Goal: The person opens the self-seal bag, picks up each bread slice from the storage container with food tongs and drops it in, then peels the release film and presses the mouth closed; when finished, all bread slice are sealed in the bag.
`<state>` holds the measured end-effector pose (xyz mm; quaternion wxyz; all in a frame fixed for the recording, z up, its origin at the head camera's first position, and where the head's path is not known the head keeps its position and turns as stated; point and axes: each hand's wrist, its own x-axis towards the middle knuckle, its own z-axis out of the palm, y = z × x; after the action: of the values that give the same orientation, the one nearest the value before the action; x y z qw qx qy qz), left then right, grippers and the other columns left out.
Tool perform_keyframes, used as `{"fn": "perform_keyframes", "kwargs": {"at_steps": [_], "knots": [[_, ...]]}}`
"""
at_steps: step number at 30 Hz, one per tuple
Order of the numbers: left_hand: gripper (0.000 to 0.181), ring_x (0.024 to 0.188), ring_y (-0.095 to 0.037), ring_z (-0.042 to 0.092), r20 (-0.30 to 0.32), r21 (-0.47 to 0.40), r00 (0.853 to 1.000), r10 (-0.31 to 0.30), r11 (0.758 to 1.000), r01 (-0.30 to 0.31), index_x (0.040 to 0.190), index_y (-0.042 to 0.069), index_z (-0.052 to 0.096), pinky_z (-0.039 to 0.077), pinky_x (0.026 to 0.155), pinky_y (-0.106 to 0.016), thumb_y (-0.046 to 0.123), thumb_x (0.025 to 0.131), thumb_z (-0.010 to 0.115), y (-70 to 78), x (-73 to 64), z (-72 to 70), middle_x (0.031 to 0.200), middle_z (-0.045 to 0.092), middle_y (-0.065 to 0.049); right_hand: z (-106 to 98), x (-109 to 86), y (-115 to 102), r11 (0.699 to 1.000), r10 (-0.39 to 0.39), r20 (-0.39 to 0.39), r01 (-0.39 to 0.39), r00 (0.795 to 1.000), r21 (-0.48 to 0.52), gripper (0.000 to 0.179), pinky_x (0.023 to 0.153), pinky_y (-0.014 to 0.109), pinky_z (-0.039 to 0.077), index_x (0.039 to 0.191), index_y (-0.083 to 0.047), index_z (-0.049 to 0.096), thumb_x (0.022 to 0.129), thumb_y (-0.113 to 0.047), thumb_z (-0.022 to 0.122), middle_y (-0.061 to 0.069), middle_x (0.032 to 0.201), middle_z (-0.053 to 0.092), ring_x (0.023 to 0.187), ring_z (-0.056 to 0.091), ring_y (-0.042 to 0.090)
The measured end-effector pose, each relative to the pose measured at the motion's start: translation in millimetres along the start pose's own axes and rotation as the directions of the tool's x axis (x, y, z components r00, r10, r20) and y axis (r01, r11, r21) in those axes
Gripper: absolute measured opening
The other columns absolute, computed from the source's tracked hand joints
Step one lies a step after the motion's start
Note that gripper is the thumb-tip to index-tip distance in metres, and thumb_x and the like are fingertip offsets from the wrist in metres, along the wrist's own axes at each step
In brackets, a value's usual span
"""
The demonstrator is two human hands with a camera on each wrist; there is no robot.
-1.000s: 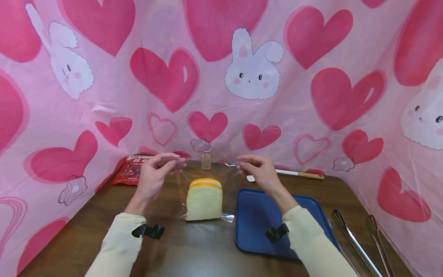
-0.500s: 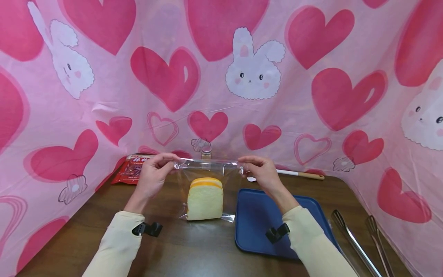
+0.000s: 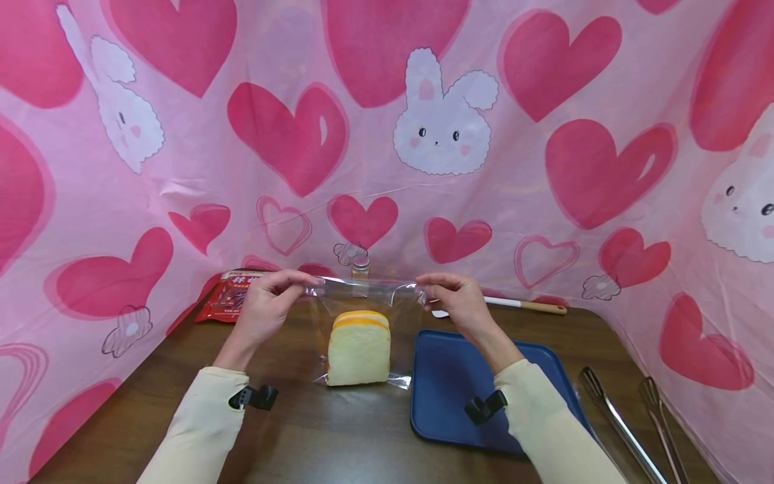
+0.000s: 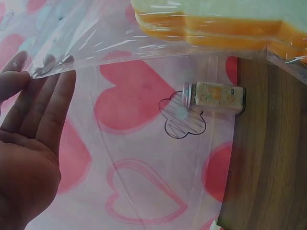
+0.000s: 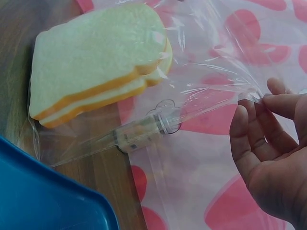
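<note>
A clear plastic bag (image 3: pixel 402 329) stands upright on the table, its top edge stretched between my two hands. Inside it are bread slices (image 3: pixel 359 349) with orange crusts, seen also in the right wrist view as stacked bread (image 5: pixel 96 57). My left hand (image 3: pixel 269 304) pinches the bag's upper left corner between thumb and fingers; in the left wrist view the same left hand (image 4: pixel 33 124) shows its palm. At the upper right corner my right hand (image 3: pixel 455 304) pinches the film, and the right wrist view shows that hand (image 5: pixel 271 139) with its thumb against the fingers.
Behind the bag stands a small seasoning jar (image 3: pixel 361 267). A blue tray (image 3: pixel 453 390) lies to the right, with metal tongs (image 3: pixel 623 423) beyond it. A white spatula with a wooden handle (image 3: pixel 538 307) lies at the back, a red food packet (image 3: pixel 226 299) at the back left.
Over the last second the bag's top edge has become taut and plainly visible between the hands. The left forearm has shifted slightly left; the bread has hardly moved.
</note>
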<state>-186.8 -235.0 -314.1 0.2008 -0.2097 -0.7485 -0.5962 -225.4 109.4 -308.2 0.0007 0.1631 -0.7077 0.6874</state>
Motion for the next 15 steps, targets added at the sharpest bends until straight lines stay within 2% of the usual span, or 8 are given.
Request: {"fn": "perform_keyframes", "kwargs": {"at_steps": [5, 9, 15], "knots": [[0.015, 0.088, 0.0, 0.073, -0.003, 0.033, 1.0, 0.01, 0.999, -0.01, 0.109, -0.005, 0.076, 0.061, 0.083, -0.018, -0.001, 0.102, 0.064, 0.0, -1.3, -1.8, 0.1, 0.077, 0.018, 0.1, 0.2, -0.2, 1.0, 0.002, -0.014, -0.002, 1.0, -0.01, 0.031, 0.071, 0.027, 0.064, 0.127, 0.015, 0.066, 0.101, -0.002, 0.067, -0.008, 0.093, 0.079, 0.072, 0.072, 0.012], [0.015, 0.087, -0.003, 0.07, -0.003, 0.074, 1.0, 0.002, 0.997, -0.002, 0.111, -0.002, 0.077, 0.059, 0.081, -0.016, 0.003, 0.103, 0.064, 0.9, -3.3, -3.8, 0.101, 0.079, 0.009, 0.3, 0.2, -0.3, 1.0, -0.001, -0.028, 0.0, 1.0, -0.023, 0.029, 0.07, 0.027, 0.064, 0.126, 0.014, 0.067, 0.101, -0.002, 0.067, -0.009, 0.093, 0.079, 0.072, 0.072, 0.012], [0.013, 0.08, -0.008, 0.069, -0.029, 0.102, 1.0, -0.012, 0.995, 0.015, 0.107, 0.004, 0.078, 0.057, 0.072, -0.019, 0.009, 0.095, 0.078, 0.5, -6.0, -1.4, 0.097, 0.08, 0.006, 2.0, -0.7, -2.0, 1.0, 0.013, -0.043, -0.014, 0.999, -0.021, 0.028, 0.069, 0.028, 0.064, 0.125, 0.013, 0.068, 0.101, -0.002, 0.067, -0.008, 0.093, 0.079, 0.072, 0.071, 0.012]]}}
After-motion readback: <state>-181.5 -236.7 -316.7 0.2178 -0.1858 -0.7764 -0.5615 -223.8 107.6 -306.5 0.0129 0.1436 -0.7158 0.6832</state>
